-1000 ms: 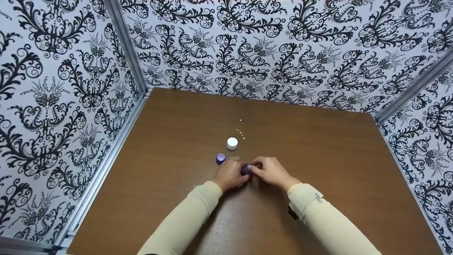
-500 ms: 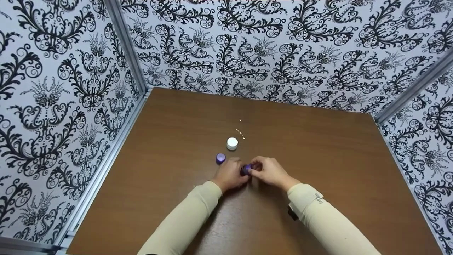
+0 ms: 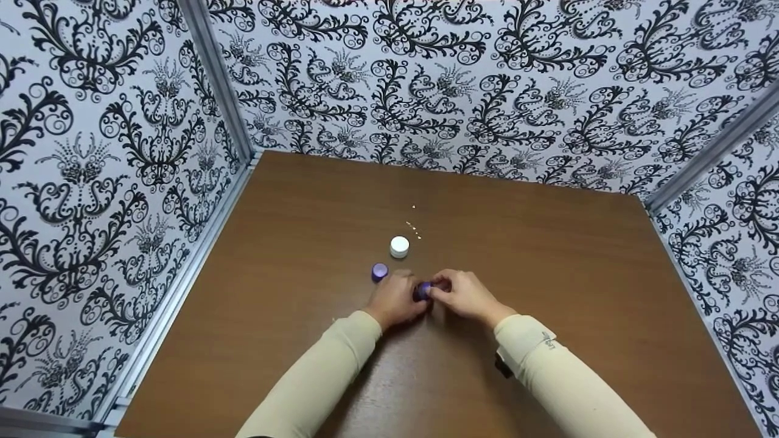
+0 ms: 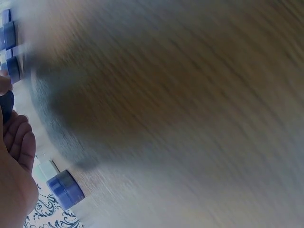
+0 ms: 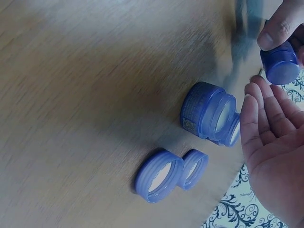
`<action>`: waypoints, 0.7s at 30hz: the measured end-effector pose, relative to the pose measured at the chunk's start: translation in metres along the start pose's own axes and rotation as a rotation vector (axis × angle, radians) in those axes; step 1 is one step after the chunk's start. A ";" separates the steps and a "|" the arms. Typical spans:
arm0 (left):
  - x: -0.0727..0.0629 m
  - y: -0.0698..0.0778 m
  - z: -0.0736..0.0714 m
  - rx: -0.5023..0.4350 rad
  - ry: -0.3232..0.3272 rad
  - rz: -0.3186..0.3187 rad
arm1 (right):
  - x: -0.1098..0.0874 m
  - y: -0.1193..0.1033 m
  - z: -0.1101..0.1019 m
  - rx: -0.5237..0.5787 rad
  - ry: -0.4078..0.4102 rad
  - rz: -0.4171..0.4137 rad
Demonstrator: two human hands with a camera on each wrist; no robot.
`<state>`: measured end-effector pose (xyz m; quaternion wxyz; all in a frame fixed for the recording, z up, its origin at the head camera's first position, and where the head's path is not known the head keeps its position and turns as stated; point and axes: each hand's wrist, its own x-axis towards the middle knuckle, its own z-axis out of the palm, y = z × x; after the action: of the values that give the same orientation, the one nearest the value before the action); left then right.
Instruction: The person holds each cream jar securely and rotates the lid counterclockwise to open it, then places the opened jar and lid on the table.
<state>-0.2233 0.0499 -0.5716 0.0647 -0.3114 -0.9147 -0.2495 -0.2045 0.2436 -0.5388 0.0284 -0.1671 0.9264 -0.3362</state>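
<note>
In the head view my left hand (image 3: 397, 299) grips a small purple jar (image 3: 424, 291) near the middle of the table. My right hand (image 3: 467, 296) meets it from the other side, thumb and finger pinching its right end. The right wrist view has the left thumb (image 5: 280, 28) pressed along the jar (image 5: 283, 71), whose frosted flat end faces the right palm (image 5: 270, 137). The right hand's lower fingers look loosely extended there, and its pinch is out of that view. Part of the left hand (image 4: 16, 156) and the dark jar (image 4: 6, 104) show in the left wrist view.
A purple container (image 3: 379, 272) and a white one (image 3: 399, 246) stand beyond the left hand. Tiny pale specks (image 3: 414, 229) lie farther back. The right wrist view holds a purple jar (image 5: 204, 111), another behind it, and two lids (image 5: 159, 175). Patterned walls (image 3: 426, 79) surround the table.
The right thumb and finger have shifted slightly on the small purple jar, so a little more purple shows between the hands. Both arms and the other containers stay where they were.
</note>
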 end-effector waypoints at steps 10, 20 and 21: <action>-0.001 0.001 -0.002 0.008 0.010 0.022 | 0.000 -0.003 -0.001 0.014 -0.030 -0.002; -0.001 0.002 -0.002 0.016 0.001 0.027 | -0.001 -0.004 -0.002 0.042 -0.039 -0.001; -0.001 0.002 -0.002 0.015 -0.001 0.025 | -0.001 -0.004 -0.002 0.050 -0.040 0.000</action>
<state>-0.2214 0.0496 -0.5691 0.0697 -0.3224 -0.9125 -0.2418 -0.2023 0.2422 -0.5351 0.0510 -0.1732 0.9170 -0.3557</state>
